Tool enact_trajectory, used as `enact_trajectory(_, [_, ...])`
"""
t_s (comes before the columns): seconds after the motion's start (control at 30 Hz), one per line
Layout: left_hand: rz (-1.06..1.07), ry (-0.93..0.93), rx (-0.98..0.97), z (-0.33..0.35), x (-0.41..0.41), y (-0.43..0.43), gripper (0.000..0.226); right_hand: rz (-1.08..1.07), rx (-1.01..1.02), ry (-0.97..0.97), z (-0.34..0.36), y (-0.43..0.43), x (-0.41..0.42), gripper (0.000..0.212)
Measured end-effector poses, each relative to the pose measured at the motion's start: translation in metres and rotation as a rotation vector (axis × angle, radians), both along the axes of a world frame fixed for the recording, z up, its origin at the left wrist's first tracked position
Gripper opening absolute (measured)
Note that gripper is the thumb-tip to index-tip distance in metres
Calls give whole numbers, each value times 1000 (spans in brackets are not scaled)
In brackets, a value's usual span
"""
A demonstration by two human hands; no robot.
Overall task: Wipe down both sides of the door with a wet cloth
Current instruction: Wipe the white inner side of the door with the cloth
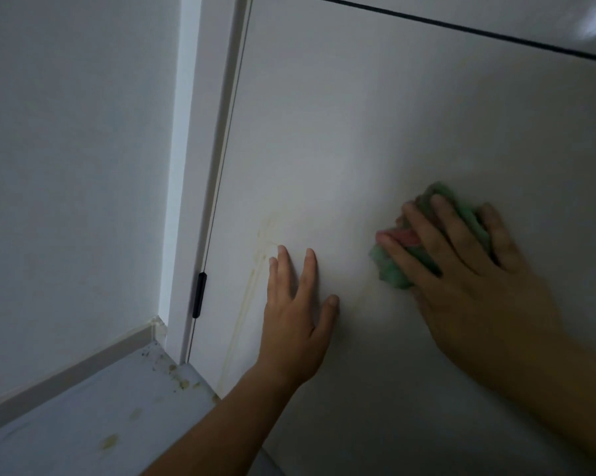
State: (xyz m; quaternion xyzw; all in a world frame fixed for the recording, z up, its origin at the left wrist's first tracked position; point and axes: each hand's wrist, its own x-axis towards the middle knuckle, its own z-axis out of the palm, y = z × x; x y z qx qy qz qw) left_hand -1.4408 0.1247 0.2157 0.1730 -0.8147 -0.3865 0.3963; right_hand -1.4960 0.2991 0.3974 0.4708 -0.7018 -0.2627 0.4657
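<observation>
Wiping one face of the flat white door panel (358, 132) looks underway: the right hand (461, 269), fingers spread fairly straight, presses the bunched green-and-pink cloth (391, 269) vs. the panel. The left hand (296, 314) lies flat on the door beside it, holding nothing. Next prob. a sweep left to the faint yellowish streaks (255, 269) nr the black hinge (199, 295); the left hand sits in that path. Stained grey floor (111, 424) below.
</observation>
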Motion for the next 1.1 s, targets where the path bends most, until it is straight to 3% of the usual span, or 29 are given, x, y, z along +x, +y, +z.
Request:
enact_trajectory(0.17, [-19,5,-32,-5,5,-9,66,-57,143,-37,7,-105,7,69])
enact_trajectory(0.27, [-59,133,137,-6,16,-23,65,-49,211,-24,4,-174,8,67])
enact_trajectory(0.37, [-8,253,213,6,22,-45,62,17,139,-275,1,-188,3,64])
enact_trajectory(0.47, [-57,377,87,43,15,-62,62,129,78,-525,11,-188,7,66])
enact_trajectory(0.53, [-134,449,24,65,4,-66,62,207,-33,-842,20,-189,14,67])
enact_trajectory(0.6, [-155,447,-20,79,-8,-65,61,298,-136,-1108,30,-185,19,64])
enact_trajectory(0.63, [-127,420,-49,82,-15,-66,61,333,-152,-1150,36,-179,20,60])
enact_trajectory(0.67, [-83,388,-77,84,-20,-68,62,369,-148,-1091,43,-172,17,57])
enact_trajectory(0.73, [1,354,-114,87,-29,-76,61,377,-70,-760,55,-158,7,55])
enact_trajectory(0.87, [109,340,-145,72,-41,-95,61,218,141,-245,58,-145,-9,58])
enact_trajectory(0.97, [135,287,44,23,-39,-93,61,135,213,-31,46,-142,-18,58])
enact_trajectory(1.1, [141,220,253,-20,-37,-87,63,166,212,68,44,-142,-25,63])
